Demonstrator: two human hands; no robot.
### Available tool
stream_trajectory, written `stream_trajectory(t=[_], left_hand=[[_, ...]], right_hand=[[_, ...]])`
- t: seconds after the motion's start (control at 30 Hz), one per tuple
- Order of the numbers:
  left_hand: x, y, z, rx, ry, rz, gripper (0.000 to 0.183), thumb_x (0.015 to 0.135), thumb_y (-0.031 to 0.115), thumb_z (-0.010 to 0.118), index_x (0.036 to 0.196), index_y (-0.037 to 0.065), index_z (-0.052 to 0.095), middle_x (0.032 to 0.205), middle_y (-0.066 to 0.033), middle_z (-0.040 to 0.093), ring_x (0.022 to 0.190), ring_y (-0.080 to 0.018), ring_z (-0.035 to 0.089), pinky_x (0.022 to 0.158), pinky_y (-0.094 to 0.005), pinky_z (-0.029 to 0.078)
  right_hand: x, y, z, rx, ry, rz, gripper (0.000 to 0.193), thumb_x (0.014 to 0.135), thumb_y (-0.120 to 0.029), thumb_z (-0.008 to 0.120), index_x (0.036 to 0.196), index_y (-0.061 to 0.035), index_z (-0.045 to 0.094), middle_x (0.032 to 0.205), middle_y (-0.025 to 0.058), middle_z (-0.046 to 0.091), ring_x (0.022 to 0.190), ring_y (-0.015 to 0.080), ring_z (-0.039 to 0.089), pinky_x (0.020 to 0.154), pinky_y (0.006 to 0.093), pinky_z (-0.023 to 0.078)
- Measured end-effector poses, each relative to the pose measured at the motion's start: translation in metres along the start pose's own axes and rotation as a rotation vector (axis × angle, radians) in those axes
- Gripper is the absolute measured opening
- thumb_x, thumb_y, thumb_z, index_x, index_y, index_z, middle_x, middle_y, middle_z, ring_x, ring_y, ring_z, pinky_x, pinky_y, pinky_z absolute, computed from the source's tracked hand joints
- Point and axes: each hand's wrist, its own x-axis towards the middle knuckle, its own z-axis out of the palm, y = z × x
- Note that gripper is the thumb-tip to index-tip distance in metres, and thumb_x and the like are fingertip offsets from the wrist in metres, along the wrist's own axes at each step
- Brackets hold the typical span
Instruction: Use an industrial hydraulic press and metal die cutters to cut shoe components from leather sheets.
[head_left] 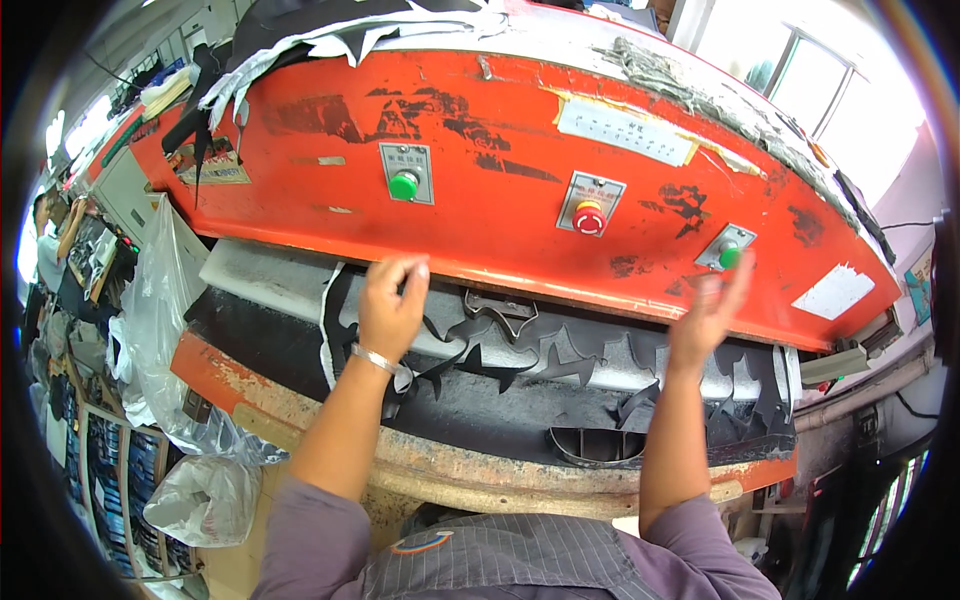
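My left hand (pixel 393 310) is raised before the red-orange press beam, its fingers curled loosely with nothing visible in them. Above it is the left green push button (pixel 403 186), apart from the fingers. My right hand (pixel 703 325) has its fingers stretched upward, slightly blurred, close below the right green push button (pixel 730 257); whether they touch it I cannot tell. Under the beam lies cut-up black sheet material (pixel 485 370) with jagged leftover shapes. One metal cutting die (pixel 503 310) sits at the beam's lower edge; a half-round cutting die (pixel 598 460) lies nearer, by my right forearm.
A red emergency stop button (pixel 588 217) sits between the green ones. Black and white scraps (pixel 340 40) drape over the beam's top. The worn table edge (pixel 440 480) runs before me. Plastic bags (pixel 205 500) are at left; a person (pixel 60 245) works at far left.
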Motion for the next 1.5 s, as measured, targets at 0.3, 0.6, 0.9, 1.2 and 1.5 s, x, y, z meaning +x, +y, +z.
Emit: stream_trajectory(t=[0.3,0.6,0.9,1.2,1.5], left_hand=[[0.07,0.03,0.016,0.344,-0.204,0.328,0.02,0.085,0.014,0.059,0.069,0.004,0.055,0.071,-0.0138,0.053,0.076,-0.0339,0.052,0.072,-0.0423,0.043],[-0.176,0.074,0.042,0.376,-0.903,0.033,0.017,0.081,0.024,0.058,0.079,0.013,0.07,0.09,-0.0079,0.066,0.092,-0.0249,0.059,0.083,-0.0393,0.047],[-0.2,0.087,0.084,0.427,-0.512,-0.149,0.025,0.072,0.027,0.06,0.077,0.006,0.072,0.088,-0.0095,0.068,0.094,-0.0241,0.06,0.084,-0.0365,0.043],[-0.2,0.085,0.065,0.178,-0.701,-0.249,0.028,0.067,0.031,0.062,0.073,0.004,0.069,0.087,-0.0161,0.068,0.091,-0.0346,0.062,0.078,-0.0465,0.048],[-0.199,0.025,0.13,0.239,-0.393,0.089,0.054,0.067,0.02,0.069,0.114,-0.002,0.054,0.122,-0.0182,0.051,0.123,-0.0326,0.044,0.106,-0.0421,0.032]], right_hand=[[0.105,0.053,-0.012,-0.562,0.422,-0.306,0.061,0.097,-0.039,0.047,0.14,0.0023,0.036,0.149,0.0256,0.028,0.139,0.0383,0.023,0.113,0.0494,0.016],[-0.131,-0.024,-0.08,-0.077,-1.37,-0.279,0.065,0.067,-0.025,0.076,0.122,0.0013,0.053,0.116,0.0231,0.058,0.109,0.0396,0.054,0.099,0.0479,0.038],[-0.145,-0.044,-0.085,-0.362,-1.356,-0.427,0.044,0.065,-0.022,0.082,0.102,-0.0045,0.066,0.083,0.0126,0.064,0.079,0.0324,0.06,0.07,0.0414,0.048],[-0.081,-0.084,-0.077,-0.017,-1.712,-0.016,0.039,0.088,-0.019,0.067,0.12,0.0005,0.058,0.1,0.017,0.068,0.089,0.0252,0.066,0.077,0.0352,0.05],[-0.09,0.067,0.033,-0.6,-1.216,-0.276,0.078,0.066,-0.019,0.077,0.134,-0.0089,0.04,0.125,0.0257,0.048,0.12,0.0401,0.046,0.099,0.0455,0.04]])
